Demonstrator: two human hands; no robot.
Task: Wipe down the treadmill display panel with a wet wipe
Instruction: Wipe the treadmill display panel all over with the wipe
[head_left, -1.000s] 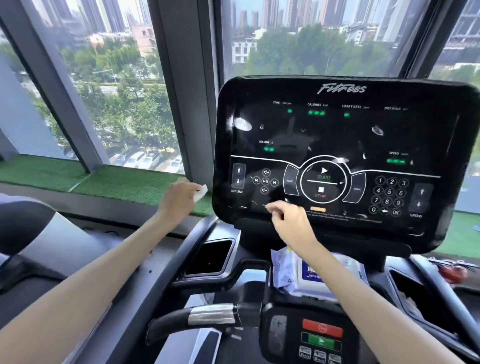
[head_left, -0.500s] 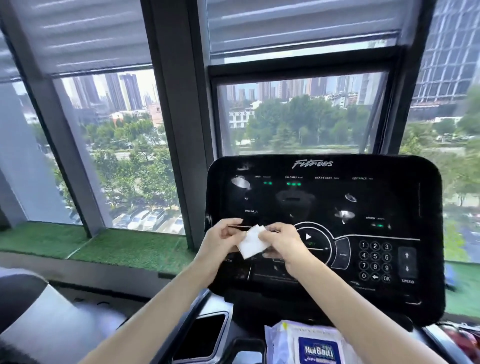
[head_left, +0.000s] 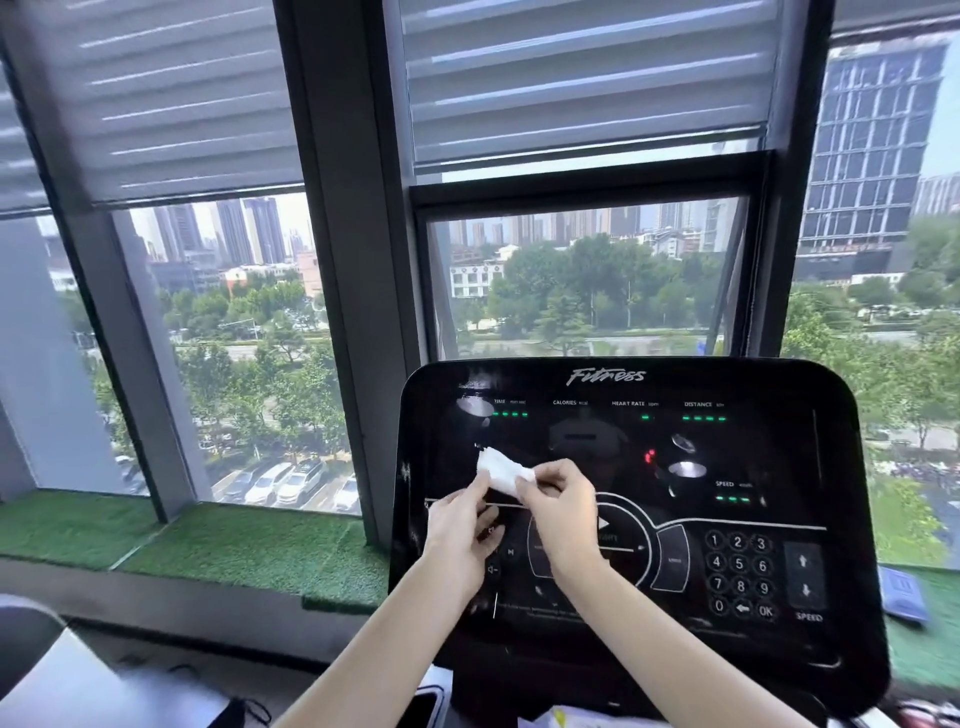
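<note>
Left hand (head_left: 460, 530), right hand (head_left: 563, 514): crumpled wipe (head_left: 501, 473)

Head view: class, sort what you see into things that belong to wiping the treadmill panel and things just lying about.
Belongs to the job: wet wipe, pinched between the left hand and the right hand; display panel.

Just lying about: blue item on the right ledge; green turf mat; window blinds.
</note>
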